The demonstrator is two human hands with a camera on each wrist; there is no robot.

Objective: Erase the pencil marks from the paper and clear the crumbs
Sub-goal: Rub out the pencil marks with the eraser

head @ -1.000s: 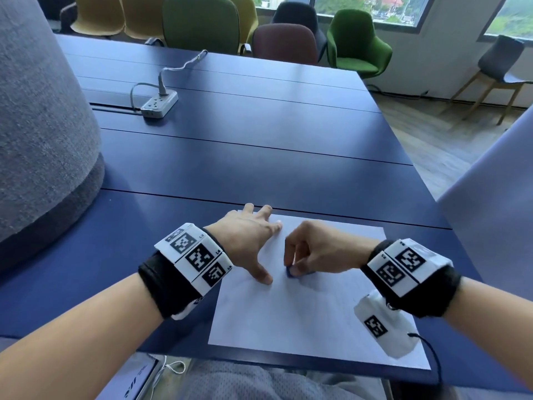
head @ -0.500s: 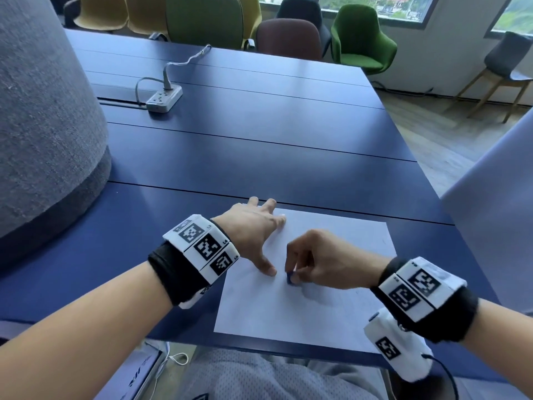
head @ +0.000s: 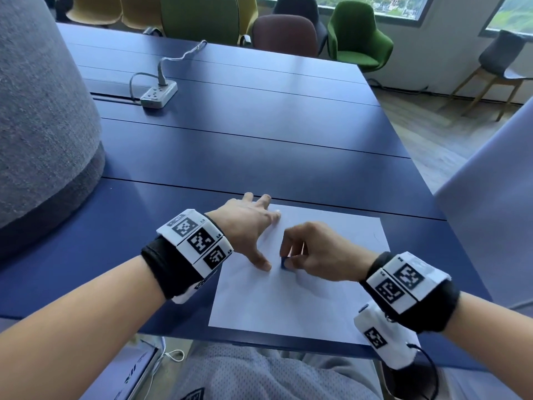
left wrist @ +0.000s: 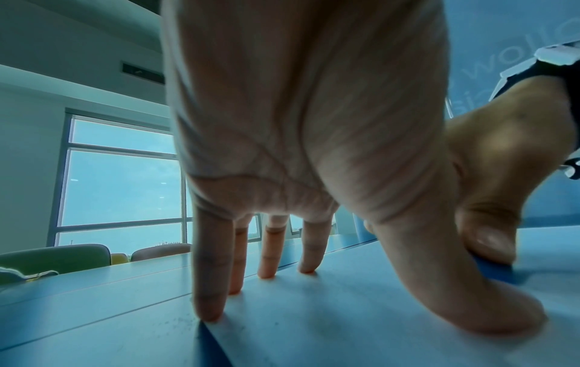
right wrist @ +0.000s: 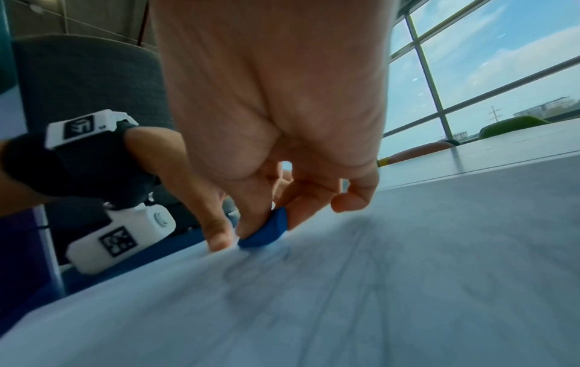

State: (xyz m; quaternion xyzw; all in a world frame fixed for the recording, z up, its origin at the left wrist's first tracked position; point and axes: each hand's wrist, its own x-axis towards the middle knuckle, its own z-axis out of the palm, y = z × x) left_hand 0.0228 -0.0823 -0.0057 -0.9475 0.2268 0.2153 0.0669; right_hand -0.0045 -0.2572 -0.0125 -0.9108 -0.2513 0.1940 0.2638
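A white sheet of paper lies on the dark blue table near its front edge. My right hand pinches a small blue eraser between thumb and fingers and holds it down on the paper's upper middle. In the right wrist view the eraser touches the sheet, and faint grey pencil smudges show on the paper in front of it. My left hand lies spread on the paper's top left corner, its straight fingers pressing the sheet flat. Its thumb sits just left of the eraser.
A white power strip with a cable lies far back on the table's left. A big grey upholstered form stands at the left edge. Several coloured chairs line the far side. A pale panel rises on the right.
My right hand with the eraser slid a short way toward me on the paper, then stayed there. My left hand kept its place on the sheet's corner.
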